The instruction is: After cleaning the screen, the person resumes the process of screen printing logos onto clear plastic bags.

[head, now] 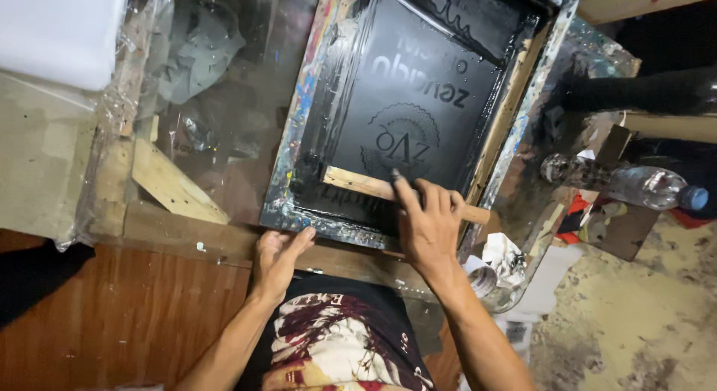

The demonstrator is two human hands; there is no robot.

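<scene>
Your right hand (427, 225) sits on the wooden squeegee (388, 189), fingers draped over the handle w/ the index tip stretched forward onto the inked mesh side; that grip is closed on the wood, palm on top. The squeegee lies across the near end of the screen frame (299, 122), inside it, blade down on the black mesh. Your left hand (278, 255) rests flat on the frame's near rail at the bottom-left corner, fingers loosely spread, pressing rather than grasping; nothing is in it.

The frame lies tilted across a glass-topped table (216, 100), its borders caked in multicolour paint, the mesh glossy w/ wet black ink. A round emblem and lettering show through the stencil.

Handling, as a judgement: the squeegee is light and stiff, but the handle looks ink-smeared near the middle, so it's prob. slippery there; the bare ends, esp. the right end poking past your hand, are the cleaner hold. The frame is rigid and likely not heavy; take it by the rails, never the mesh, which is taut and easily dented.

To the right, a clear plastic bottle (635, 185) lies on its side, w/ crumpled paper (502, 258) near the table's edge.
</scene>
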